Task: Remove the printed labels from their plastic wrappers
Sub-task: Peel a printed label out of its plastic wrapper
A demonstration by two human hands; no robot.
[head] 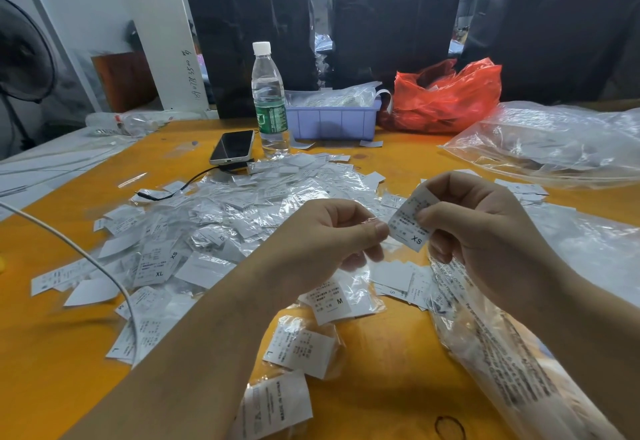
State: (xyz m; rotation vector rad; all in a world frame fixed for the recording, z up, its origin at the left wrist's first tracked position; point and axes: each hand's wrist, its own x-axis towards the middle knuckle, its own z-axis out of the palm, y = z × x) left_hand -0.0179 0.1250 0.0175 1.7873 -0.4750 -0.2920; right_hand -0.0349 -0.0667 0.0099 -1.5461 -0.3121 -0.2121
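Note:
My right hand (481, 228) pinches a small white printed label marked XS (408, 223) between thumb and fingers, above the orange table (52, 353). My left hand (329, 235) is curled, its thumb and fingers pinching the edge of that label's clear plastic wrapper (372, 221) just left of the label. A big pile of wrapped labels and loose wrappers (221, 218) lies behind and left of my hands. More wrapped labels marked M (332, 301) and L (298, 349) lie under my forearms.
A water bottle (269, 100) and a phone (231, 147) stand behind the pile. A purple tray (332, 121) and a red bag (446, 96) sit at the back. Large clear bags lie at the right (554, 141) and under my right arm (502, 363). A white cable (86, 259) crosses the left.

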